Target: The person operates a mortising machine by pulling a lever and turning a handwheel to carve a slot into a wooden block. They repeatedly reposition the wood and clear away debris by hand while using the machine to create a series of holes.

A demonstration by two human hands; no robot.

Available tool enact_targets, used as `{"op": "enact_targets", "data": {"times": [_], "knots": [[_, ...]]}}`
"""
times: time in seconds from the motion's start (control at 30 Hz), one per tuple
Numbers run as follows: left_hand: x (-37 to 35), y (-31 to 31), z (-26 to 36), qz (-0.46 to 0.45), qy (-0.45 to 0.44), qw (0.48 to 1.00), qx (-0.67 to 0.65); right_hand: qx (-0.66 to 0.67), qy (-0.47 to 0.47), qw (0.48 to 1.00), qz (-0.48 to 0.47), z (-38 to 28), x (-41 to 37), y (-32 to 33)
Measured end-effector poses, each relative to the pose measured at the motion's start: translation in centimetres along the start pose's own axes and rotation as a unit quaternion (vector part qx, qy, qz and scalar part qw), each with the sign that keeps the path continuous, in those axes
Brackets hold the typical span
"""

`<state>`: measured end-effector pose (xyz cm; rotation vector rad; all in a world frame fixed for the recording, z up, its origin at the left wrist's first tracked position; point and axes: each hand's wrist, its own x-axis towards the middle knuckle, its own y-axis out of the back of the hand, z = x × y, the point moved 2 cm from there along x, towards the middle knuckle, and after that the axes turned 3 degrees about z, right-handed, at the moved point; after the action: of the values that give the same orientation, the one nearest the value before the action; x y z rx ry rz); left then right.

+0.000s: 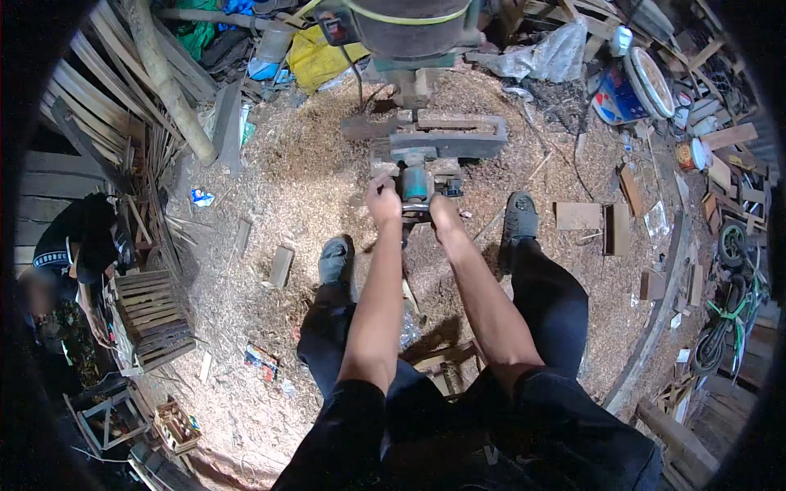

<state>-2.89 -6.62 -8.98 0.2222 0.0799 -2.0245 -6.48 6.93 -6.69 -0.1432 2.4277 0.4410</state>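
A teal cylindrical machine, motor-like, is fixed on a low wooden stand between my hands. At its near end is a dark round part. My left hand is at the left side of this part, fingers curled with a fingertip pointing up. On the right side, my right hand is closed, its fingers mostly hidden behind the back of the hand. Whatever either hand grips is too small or hidden to make out. Beyond the machine is a wooden frame with a long slot.
Wood shavings cover the ground. A large dark drum-like machine is ahead. Wooden slats lean at left, near another person and a slatted crate. At right are a paint bucket, wood offcuts and a small bicycle.
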Motion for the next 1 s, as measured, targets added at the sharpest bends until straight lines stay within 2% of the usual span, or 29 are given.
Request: {"op": "enact_targets", "data": {"times": [0.03, 0.07, 0.13, 0.17, 0.27, 0.3, 0.33, 0.37, 0.4, 0.43, 0.5, 0.6, 0.63, 0.73, 0.83, 1.0], "knots": [[-0.3, -0.1, 0.9, -0.003, 0.003, 1.0, 0.03, -0.035, 0.015, 0.998, -0.042, 1.3, 1.7, -0.3], [0.1, -0.1, 0.2, -0.015, -0.001, 0.998, 0.062, -0.018, -0.003, 0.999, -0.04, -0.1, 0.2, 0.3], [1.6, -0.1, -2.1, -0.036, -0.02, 0.992, 0.122, -0.029, 0.084, 0.995, -0.035, -1.2, -1.5, 1.5], [0.5, 0.0, -0.6, -0.05, -0.008, 0.992, 0.113, 0.04, 0.042, 0.998, -0.03, -1.3, -1.0, 1.2], [-2.9, 1.1, 4.6, -0.037, -0.155, 0.981, 0.111, 0.185, 0.097, 0.976, -0.06, -3.3, -1.5, 3.4], [-4.4, 1.7, 8.7, -0.071, -0.174, 0.974, 0.125, 0.133, 0.117, 0.984, -0.004, -3.5, -0.6, 3.5], [-5.4, 1.9, 12.6, -0.046, -0.26, 0.955, 0.132, 0.142, 0.124, 0.982, -0.032, -3.1, 1.8, 3.3], [-6.3, 1.9, 16.1, -0.02, -0.343, 0.929, 0.138, 0.152, 0.136, 0.976, -0.072, -5.2, 0.1, 4.0], [-6.8, 2.3, 19.6, -0.012, -0.396, 0.896, 0.201, 0.161, 0.146, 0.97, -0.111, -7.6, -2.5, 5.1], [-7.2, 2.6, 22.8, -0.003, -0.446, 0.856, 0.262, 0.162, 0.154, 0.97, -0.101, -9.5, -4.2, 5.7], [-7.4, 2.8, 27.8, 0.003, -0.469, 0.824, 0.317, 0.163, 0.167, 0.969, -0.079, -12.4, -6.8, 6.4], [-6.5, 2.0, 32.1, 0.022, -0.495, 0.772, 0.399, 0.174, 0.23, 0.949, -0.126, -15.7, -7.8, 6.8], [-6.1, 1.7, 33.1, 0.029, -0.501, 0.753, 0.426, 0.207, 0.225, 0.943, -0.134, -17.6, -11.9, 7.6], [-4.9, 1.0, 34.0, 0.006, -0.481, 0.724, 0.494, 0.208, 0.224, 0.936, -0.173, -20.6, -14.9, 8.6], [-4.6, 0.8, 33.8, -0.03, -0.422, 0.734, 0.531, 0.193, 0.241, 0.935, -0.173, -22.2, -14.6, 9.4], [-4.7, 0.7, 34.6, -0.03, -0.424, 0.74, 0.521, 0.146, 0.343, 0.921, -0.108, -27.2, -11.2, 11.7]]}}
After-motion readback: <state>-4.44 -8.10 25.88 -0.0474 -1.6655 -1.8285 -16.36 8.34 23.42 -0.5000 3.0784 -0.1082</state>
